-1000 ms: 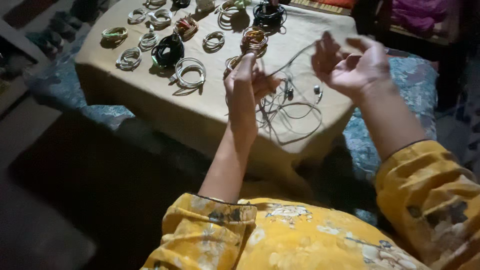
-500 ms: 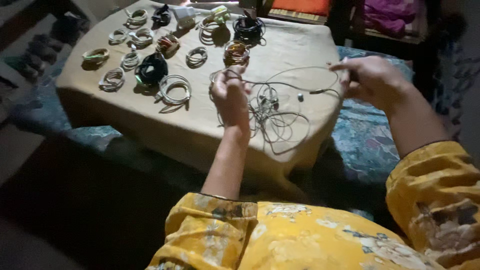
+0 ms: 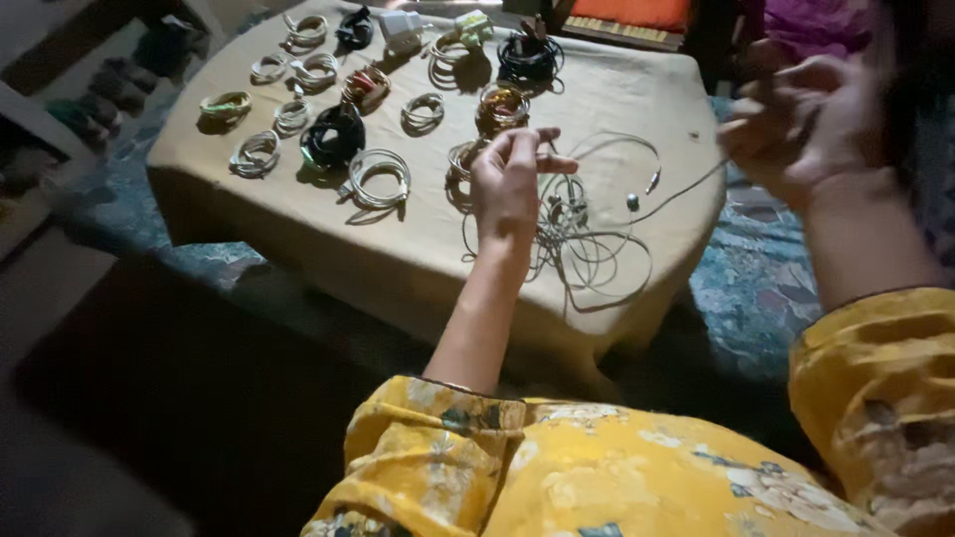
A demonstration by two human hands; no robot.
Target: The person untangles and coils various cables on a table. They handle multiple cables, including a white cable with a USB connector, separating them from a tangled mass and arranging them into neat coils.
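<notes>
1. A thin grey earphone cable [image 3: 587,234] is pinched between the fingertips of the left hand [image 3: 509,184], its loose loops lying tangled on the tan cloth-covered worktop [image 3: 418,249] just right of that hand.
2. One strand is drawn taut to the raised right hand [image 3: 801,124], which is blurred; it appears closed on the strand, though the grip cannot be told surely.
3. A coiled white cable [image 3: 377,177] and a coiled black cable [image 3: 333,134] lie left of the left hand.
4. A knot may be tightened if the strand is pulled harder, since the loops overlap.
5. The small earbuds [image 3: 632,202] could be snagged and strained.
</notes>
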